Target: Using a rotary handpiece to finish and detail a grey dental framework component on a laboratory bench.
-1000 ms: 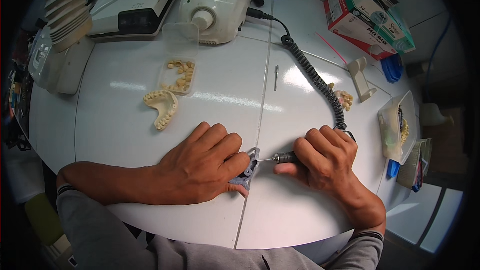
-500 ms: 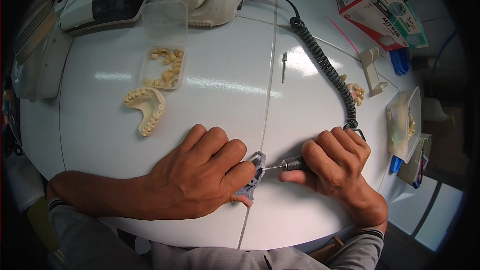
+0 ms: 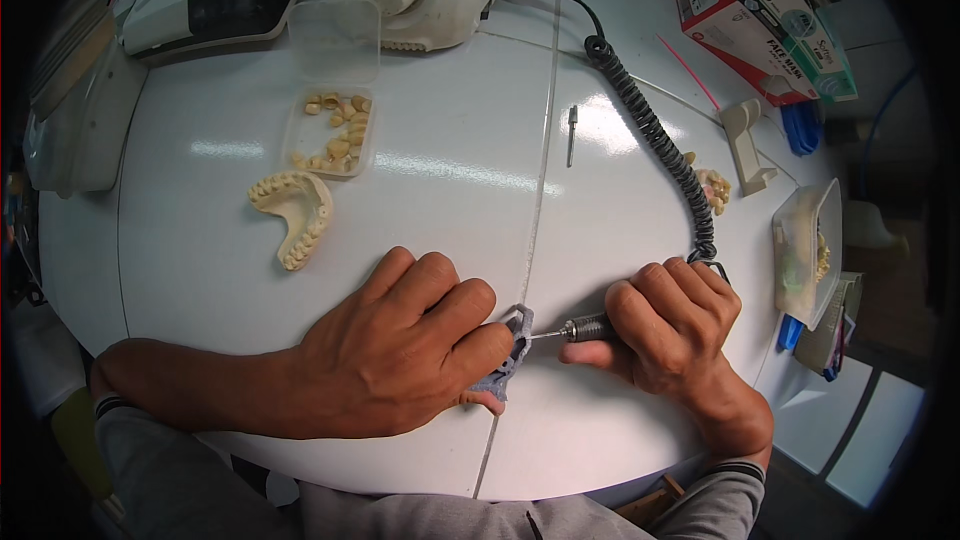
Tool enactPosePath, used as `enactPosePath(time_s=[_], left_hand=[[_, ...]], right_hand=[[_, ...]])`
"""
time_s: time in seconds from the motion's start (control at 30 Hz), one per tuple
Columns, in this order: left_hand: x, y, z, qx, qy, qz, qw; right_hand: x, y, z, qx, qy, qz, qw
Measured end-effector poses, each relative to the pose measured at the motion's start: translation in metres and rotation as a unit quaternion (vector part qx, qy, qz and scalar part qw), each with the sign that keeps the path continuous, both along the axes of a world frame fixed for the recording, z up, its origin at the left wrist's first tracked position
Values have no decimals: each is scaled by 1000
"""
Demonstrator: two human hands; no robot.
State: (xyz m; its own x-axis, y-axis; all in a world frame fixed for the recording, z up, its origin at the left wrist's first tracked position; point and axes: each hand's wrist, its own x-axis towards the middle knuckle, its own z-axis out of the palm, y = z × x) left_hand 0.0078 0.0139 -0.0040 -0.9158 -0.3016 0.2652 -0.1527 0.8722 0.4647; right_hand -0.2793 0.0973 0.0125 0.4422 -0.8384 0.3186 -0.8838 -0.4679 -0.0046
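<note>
Near the front of the counter (image 3: 440, 210), our left hand (image 3: 415, 340) curls its fingers round a grey piece (image 3: 498, 383); our right hand (image 3: 675, 330) wraps its fingers around a rotary handpiece (image 3: 588, 327), its thin bit (image 3: 547, 335) at the piece's right edge.

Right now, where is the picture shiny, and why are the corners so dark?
Head view: strong white glare on the table beside the small metal bit, and a paler streak right of the clear box; head view again: black corners, probably from the round fisheye lens; also in the head view: the left hand and right hand look fairly sharp.
</note>
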Motion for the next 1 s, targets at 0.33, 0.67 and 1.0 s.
enactPosePath(time_s=[0.33,0.67,1.0], left_hand=[[-1,-1,1,-3,-3,1,1000],[-1,0,0,5,-1,2,1000],[-1,0,-1,-2,2,4,1000]], right_hand=[[1,-1,1,2,7,2,1000],[1,-1,0,-1,10,1,1000],[1,-1,1,-1,5,2,1000]])
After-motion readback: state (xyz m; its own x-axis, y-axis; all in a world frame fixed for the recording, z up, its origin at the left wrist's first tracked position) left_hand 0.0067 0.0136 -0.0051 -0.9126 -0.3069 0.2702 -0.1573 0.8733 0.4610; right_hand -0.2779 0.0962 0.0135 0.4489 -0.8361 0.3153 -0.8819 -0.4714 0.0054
